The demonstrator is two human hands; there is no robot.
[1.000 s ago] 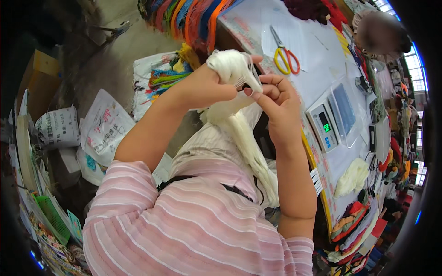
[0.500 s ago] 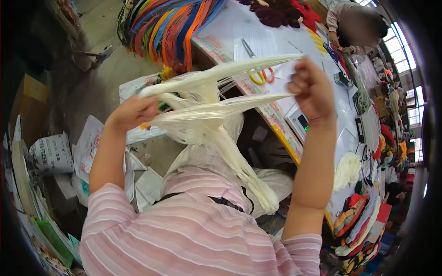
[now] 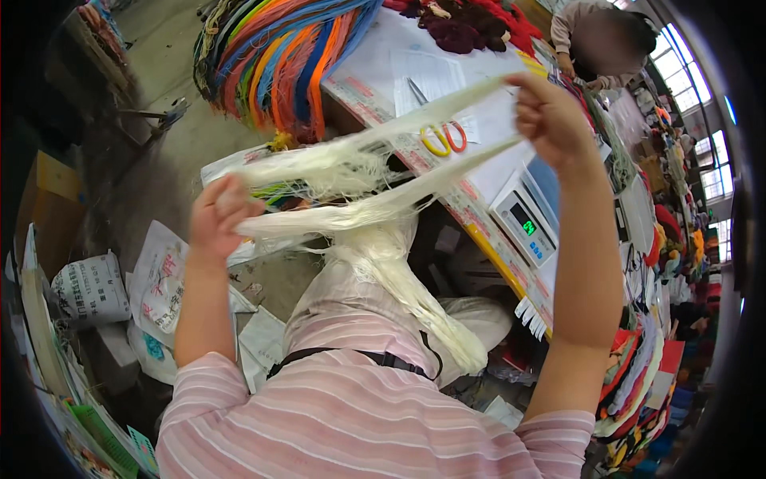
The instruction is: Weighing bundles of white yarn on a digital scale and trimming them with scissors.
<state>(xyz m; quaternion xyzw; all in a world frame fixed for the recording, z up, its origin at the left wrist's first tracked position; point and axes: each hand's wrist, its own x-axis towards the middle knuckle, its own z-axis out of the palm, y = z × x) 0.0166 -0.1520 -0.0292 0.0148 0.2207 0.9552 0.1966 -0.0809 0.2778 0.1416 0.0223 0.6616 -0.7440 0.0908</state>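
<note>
A loop of cream yarn (image 3: 447, 180) is stretched between my hands above my lap. My left hand (image 3: 222, 217) grips its left end, fingers curled round the strands. My right hand (image 3: 550, 120), raised higher over the table, is closed on the other end. Loose, frizzy strands hang in the middle of the loop. More cream yarn (image 3: 415, 299) lies across my thighs, trailing toward my right knee. Just beyond the loop's right half, scissors (image 3: 443, 139) with one yellow and one red handle ring lie on the table.
The white table (image 3: 487, 172) carries a digital scale (image 3: 523, 219), a paper sheet, and dark red yarn (image 3: 467, 28). Multicoloured yarn hanks (image 3: 295, 64) drape over its far left corner. Printed sacks (image 3: 89, 287) and a cardboard box (image 3: 52, 199) are at left. Another person (image 3: 570, 32) works at far right.
My right hand has moved slightly up and right, my left hand slightly down. The loop between them looks looser and frizzier. The scale, partly hidden before by my right arm, shows more fully.
</note>
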